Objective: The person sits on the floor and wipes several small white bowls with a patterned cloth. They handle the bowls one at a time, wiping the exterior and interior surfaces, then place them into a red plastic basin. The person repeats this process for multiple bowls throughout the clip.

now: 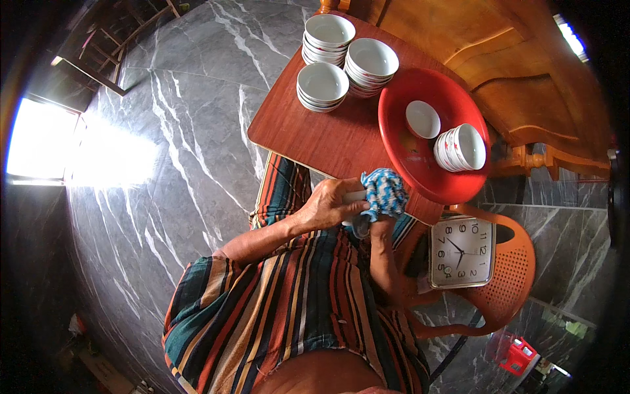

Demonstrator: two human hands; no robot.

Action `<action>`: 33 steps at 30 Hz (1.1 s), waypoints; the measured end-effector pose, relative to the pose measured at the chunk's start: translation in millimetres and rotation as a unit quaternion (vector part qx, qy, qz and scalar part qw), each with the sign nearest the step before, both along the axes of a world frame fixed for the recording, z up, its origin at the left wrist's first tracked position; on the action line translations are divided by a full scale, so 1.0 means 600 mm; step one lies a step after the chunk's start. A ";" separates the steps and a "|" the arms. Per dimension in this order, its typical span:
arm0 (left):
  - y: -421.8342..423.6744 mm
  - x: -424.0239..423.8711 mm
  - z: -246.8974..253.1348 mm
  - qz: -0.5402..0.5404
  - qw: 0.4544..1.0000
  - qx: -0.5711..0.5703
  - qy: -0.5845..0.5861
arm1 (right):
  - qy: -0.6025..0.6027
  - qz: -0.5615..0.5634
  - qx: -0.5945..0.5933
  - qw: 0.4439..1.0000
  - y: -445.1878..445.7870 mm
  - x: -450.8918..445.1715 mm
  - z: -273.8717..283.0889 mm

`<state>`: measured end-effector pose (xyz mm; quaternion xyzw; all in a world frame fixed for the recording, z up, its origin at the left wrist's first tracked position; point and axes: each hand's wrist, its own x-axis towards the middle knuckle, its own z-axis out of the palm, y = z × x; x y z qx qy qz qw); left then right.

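Over the near edge of the red-brown wooden table (280,118), my left hand (330,204) grips a white bowl (353,198), mostly hidden by the fingers and cloth. My right hand (381,224) is largely covered by a blue-and-white cloth (385,193), which it presses against the bowl. Just beyond is a red plastic basin (411,172); in it one white bowl (423,119) lies tilted beside a nested stack of bowls (460,147) on its side. Three upright stacks of white bowls (322,86) (371,61) (329,34) stand on the table's far part.
A carved wooden bench back (531,93) rises beyond the table and basin. To the right, an orange plastic chair (517,266) holds a square clock (462,253). A red plastic object (517,355) is at the lower right. Grey marbled floor (197,123) surrounds the table.
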<state>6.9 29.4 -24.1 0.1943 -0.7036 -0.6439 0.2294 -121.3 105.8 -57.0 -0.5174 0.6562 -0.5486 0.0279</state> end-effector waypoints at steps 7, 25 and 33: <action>-0.009 0.013 0.018 -0.047 0.994 0.088 -0.036 | 0.180 -0.005 0.030 0.983 0.006 -0.022 0.003; -0.032 0.009 -0.007 -0.058 0.926 0.339 0.154 | 0.099 0.035 0.048 0.993 0.041 -0.011 -0.008; -0.032 0.012 0.016 -0.061 0.965 0.252 0.039 | 0.089 0.034 0.066 0.993 0.026 -0.035 -0.001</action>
